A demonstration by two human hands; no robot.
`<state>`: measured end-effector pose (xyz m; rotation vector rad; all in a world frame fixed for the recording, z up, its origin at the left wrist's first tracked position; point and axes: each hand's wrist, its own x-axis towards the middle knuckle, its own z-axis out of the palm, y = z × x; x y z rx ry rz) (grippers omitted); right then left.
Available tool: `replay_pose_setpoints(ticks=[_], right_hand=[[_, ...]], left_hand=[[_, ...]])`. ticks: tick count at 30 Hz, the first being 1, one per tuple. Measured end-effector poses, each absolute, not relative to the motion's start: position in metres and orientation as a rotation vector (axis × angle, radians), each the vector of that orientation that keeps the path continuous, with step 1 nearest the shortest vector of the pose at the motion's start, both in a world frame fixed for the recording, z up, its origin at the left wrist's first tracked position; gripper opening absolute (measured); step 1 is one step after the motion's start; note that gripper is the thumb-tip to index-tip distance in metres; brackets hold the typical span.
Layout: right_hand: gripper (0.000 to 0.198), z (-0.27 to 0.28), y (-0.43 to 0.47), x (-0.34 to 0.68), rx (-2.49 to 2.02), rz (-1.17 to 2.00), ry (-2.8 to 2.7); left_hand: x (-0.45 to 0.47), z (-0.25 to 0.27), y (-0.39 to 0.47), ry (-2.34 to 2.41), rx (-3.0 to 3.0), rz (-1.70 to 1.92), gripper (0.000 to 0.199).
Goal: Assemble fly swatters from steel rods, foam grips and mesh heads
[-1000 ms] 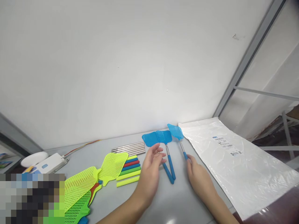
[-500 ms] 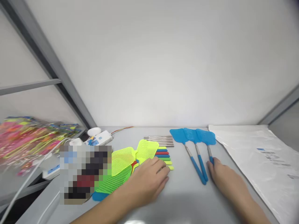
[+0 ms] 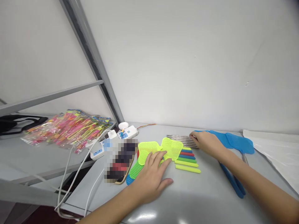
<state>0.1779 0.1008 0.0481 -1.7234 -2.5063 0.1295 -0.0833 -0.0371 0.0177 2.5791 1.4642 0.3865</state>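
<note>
Where the grey table [image 3: 210,199] meets a white wall [image 3: 187,62], both hands lie open; neither grips anything.

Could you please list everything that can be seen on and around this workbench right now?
yellow-green swatter heads: two on top of a pile, centre of the table, more colours beneath.
coloured handles: about five; blue, red, green, yellow-green; in a row right of the pile.
metal rods: a bundle, silver, behind the handles.
blue swatters: at least two, assembled, right of the rods.
plastic bag: one, white, far right.
power strips: two, white, with cables, left rear.
packaged goods: a heap, pink and yellow, on the left shelf.
table: one, grey.
left hand: flat, fingertips on the swatter pile.
right hand: fingertips at the rods' right end.
</note>
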Motion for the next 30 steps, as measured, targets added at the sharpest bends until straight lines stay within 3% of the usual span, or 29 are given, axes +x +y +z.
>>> replay_pose_setpoints(ticks=[7, 15, 23, 30], right_hand=[[0.022, 0.034, 0.17, 0.157, -1.404, 0.386, -2.715], [0.014, 0.033, 0.178, 0.153, -1.29, 0.391, -2.664], [0.024, 0.073, 0.125, 0.18, -1.38, 0.235, -2.081], [0.024, 0.052, 0.036, 0.181, -0.774, 0.463, -1.293]], left_hand=[[-0.068, 0.02, -0.008, 1.49, 2.52, 0.385, 0.051], [-0.075, 0.016, 0.01, 1.616, 2.499, 0.467, 0.038], [-0.067, 0.02, 0.007, 1.596, 2.674, 0.465, 0.034], [-0.044, 0.036, 0.013, 1.497, 2.863, 0.398, 0.029]])
